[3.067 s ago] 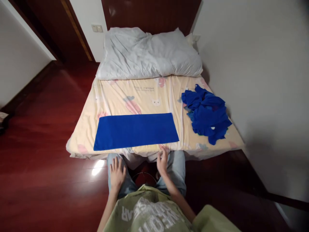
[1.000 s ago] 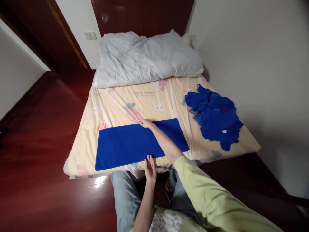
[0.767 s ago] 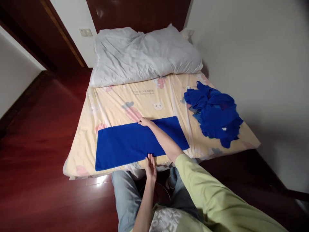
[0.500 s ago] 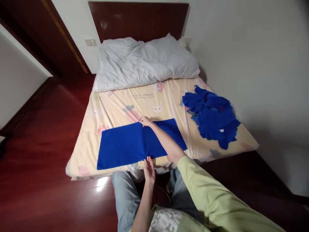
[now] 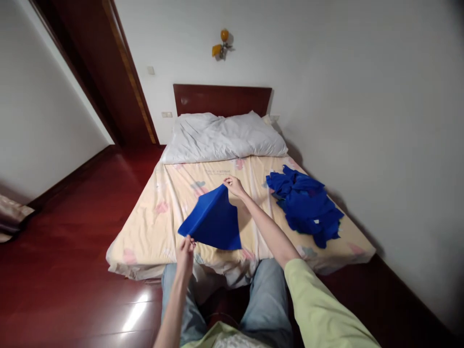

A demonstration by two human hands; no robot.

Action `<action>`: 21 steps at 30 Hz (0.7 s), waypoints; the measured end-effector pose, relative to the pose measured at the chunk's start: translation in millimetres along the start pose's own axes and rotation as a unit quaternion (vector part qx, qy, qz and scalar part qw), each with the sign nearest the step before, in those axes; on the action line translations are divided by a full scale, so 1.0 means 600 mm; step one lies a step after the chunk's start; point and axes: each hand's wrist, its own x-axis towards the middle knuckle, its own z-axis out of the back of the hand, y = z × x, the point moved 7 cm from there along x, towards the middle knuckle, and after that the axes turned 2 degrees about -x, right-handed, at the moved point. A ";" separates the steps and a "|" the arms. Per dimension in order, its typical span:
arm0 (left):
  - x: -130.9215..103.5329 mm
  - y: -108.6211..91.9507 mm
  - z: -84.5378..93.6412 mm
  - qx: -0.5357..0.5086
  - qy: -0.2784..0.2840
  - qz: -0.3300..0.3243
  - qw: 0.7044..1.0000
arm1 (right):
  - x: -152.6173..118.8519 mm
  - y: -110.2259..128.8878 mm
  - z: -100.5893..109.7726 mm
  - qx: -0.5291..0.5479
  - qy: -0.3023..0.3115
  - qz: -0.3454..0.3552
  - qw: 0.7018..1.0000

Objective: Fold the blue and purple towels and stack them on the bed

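Note:
A blue cloth (image 5: 217, 222) hangs folded between my two hands, lifted above the bed's front part. My left hand (image 5: 186, 246) pinches its near left edge. Farther out, my right hand (image 5: 234, 185) grips the cloth's far top edge with closed fingertips. The fold runs slanting between the two hands, and the lower right corner droops towards the sheet. To the right lies a crumpled heap of blue cloths (image 5: 306, 205), with a small white tag showing on it.
The bed (image 5: 145, 227) has a cream sheet with pink prints. A grey-white quilt or pillow (image 5: 224, 140) lies by the dark headboard (image 5: 221, 99). Walls stand behind and to the right; reddish wooden floor (image 5: 79, 232) runs along the left. A wall lamp (image 5: 222, 46) is above.
The cloth lay spread flat on the bed; now it is raised and folded at its middle. My left hand has moved left and taken hold of its near edge. The view has tilted up.

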 end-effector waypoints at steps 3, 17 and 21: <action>0.033 -0.149 -0.021 0.199 0.040 -0.133 0.970 | -0.010 0.053 0.060 0.075 -0.030 0.006 0.997; 0.079 -0.513 -0.226 0.297 0.046 -0.299 0.906 | -0.030 0.292 0.187 0.113 -0.161 0.071 0.978; 0.058 -0.530 -0.234 0.277 0.042 -0.275 0.920 | -0.047 0.301 0.192 0.129 -0.157 0.058 0.977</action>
